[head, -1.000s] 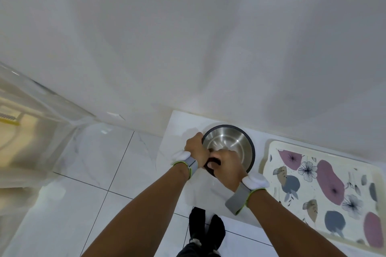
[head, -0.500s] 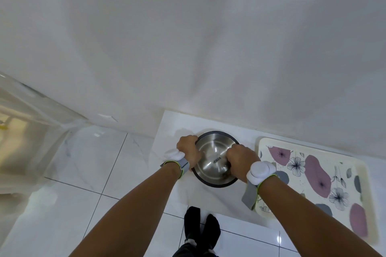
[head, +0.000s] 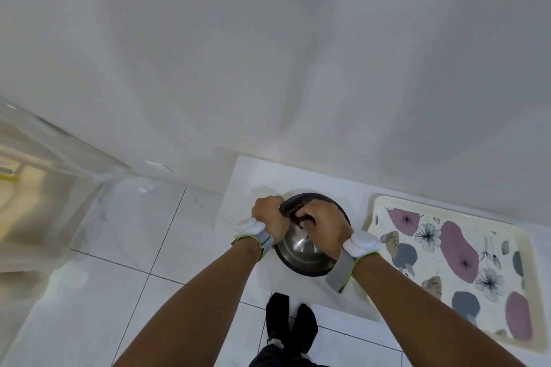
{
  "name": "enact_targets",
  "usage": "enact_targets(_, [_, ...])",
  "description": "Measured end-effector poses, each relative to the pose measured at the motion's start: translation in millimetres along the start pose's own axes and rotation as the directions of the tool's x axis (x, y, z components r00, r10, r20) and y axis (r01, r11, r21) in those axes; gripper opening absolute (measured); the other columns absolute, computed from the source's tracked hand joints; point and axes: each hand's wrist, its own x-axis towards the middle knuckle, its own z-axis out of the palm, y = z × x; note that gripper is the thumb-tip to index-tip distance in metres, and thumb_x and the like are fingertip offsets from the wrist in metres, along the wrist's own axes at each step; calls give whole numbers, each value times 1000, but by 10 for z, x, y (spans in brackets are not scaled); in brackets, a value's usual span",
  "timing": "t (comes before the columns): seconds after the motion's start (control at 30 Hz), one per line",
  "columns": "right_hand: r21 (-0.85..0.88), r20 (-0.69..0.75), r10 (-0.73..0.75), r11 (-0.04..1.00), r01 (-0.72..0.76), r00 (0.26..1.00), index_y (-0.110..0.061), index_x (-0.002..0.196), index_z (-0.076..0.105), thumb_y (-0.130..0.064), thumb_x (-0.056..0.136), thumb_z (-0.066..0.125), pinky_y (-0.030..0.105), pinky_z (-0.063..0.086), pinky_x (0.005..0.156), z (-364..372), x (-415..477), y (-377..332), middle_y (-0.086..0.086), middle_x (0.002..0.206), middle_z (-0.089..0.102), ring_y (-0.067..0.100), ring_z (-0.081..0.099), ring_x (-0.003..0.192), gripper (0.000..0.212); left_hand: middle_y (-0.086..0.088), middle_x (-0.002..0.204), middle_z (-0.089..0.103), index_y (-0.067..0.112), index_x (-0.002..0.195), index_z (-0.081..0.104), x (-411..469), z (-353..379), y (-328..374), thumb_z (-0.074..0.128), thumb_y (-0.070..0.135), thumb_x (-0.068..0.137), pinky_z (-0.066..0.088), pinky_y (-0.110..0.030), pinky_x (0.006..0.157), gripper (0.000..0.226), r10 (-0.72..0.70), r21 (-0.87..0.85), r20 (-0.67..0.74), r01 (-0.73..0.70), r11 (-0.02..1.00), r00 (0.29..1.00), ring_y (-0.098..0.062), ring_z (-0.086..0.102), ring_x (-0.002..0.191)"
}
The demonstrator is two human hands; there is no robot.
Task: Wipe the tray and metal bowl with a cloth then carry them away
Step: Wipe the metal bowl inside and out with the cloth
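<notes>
Metal bowl (head: 304, 250); left hand (head: 268, 214) at rim

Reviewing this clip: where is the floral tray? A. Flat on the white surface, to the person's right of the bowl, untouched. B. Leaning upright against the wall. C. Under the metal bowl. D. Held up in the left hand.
A: the floral tray lies flat beside the metal bowl, while the left hand grips the bowl's rim and the right hand holds a dark cloth in it.
</notes>
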Motion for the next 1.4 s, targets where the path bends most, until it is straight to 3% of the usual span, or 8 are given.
enact_targets(0.2, [-176, 290, -77, 975, 132, 954, -20, 104, 70, -12, 81, 54, 29, 48, 83, -210, -254, 201, 0, 108, 63, 20, 60, 98, 29, -9, 90, 68, 13, 96, 73, -42, -13, -2, 53, 6, 77, 54, -28, 66, 29, -20, -66, 10, 20, 998, 1000, -29, 65, 79])
enact_targets(0.33, [-182, 103, 60, 983, -41, 993, -16, 110, 63, -16, 87, 52, 28, 43, 81, -275, -123, 223, 4, 110, 57, 24, 56, 98, 26, -8, 88, 70, 13, 91, 73, -64, 15, 5, 57, 10, 77, 57, -30, 69, 22, -31, -58, -4, 31, 998, 1000, -26, 66, 78])
enact_targets(0.63, [-336, 224, -202, 902, 270, 953, -12, 112, 67, -10, 78, 57, 40, 55, 73, 61, -185, 20, 11, 110, 60, 32, 57, 100, 35, -9, 87, 71, 15, 93, 74, -55, 36, -44, 54, 8, 76, 59, -34, 68, 27, -17, -49, -3, 17, 999, 1000, -29, 66, 75])
enact_targets(0.8, [-537, 140, -104, 827, 164, 985, -3, 104, 61, 1, 79, 53, 34, 40, 72, -166, 3, -64, 14, 116, 51, 34, 46, 108, 27, -8, 84, 69, 12, 93, 73, -45, 80, -62, 56, 12, 80, 52, -25, 64, 22, 7, 1, 14, -7, 1000, 1000, -23, 62, 72])
enact_targets(0.97, [-704, 135, 115, 710, 14, 984, -4, 102, 64, -1, 84, 48, 36, 42, 87, -226, -116, -38, 15, 120, 51, 35, 44, 112, 24, -8, 87, 69, 9, 92, 69, -74, 100, -39, 56, 9, 79, 44, -24, 61, 18, -53, -4, -42, 53, 999, 998, -22, 59, 70])
enact_targets(1.13, [-624, 225, 262, 778, -68, 938, -9, 101, 63, -5, 80, 54, 34, 49, 78, -235, -311, -130, 13, 107, 61, 31, 57, 101, 23, -6, 87, 63, 9, 93, 65, -79, 92, -6, 56, 8, 76, 51, -28, 63, 19, -116, -34, -21, 116, 993, 993, -24, 61, 73])
enact_targets(1.23, [-419, 328, 275, 900, -122, 904, -10, 80, 56, -8, 77, 55, 27, 50, 62, -214, -328, -170, 6, 86, 59, 29, 64, 82, 4, -6, 87, 64, 10, 92, 65, -77, 88, 7, 56, 7, 74, 59, -37, 67, 20, -162, -98, -9, 160, 982, 987, -28, 65, 74])
enact_targets(1.4, [-287, 348, 329, 929, -235, 878, -15, 57, 33, -5, 75, 55, 20, 34, 49, -48, -273, -263, 1, 63, 41, 17, 48, 58, 29, -4, 78, 60, 11, 86, 64, -98, 62, -5, 57, 10, 75, 60, -44, 59, 13, -185, -169, -8, 181, 969, 983, -30, 65, 69])
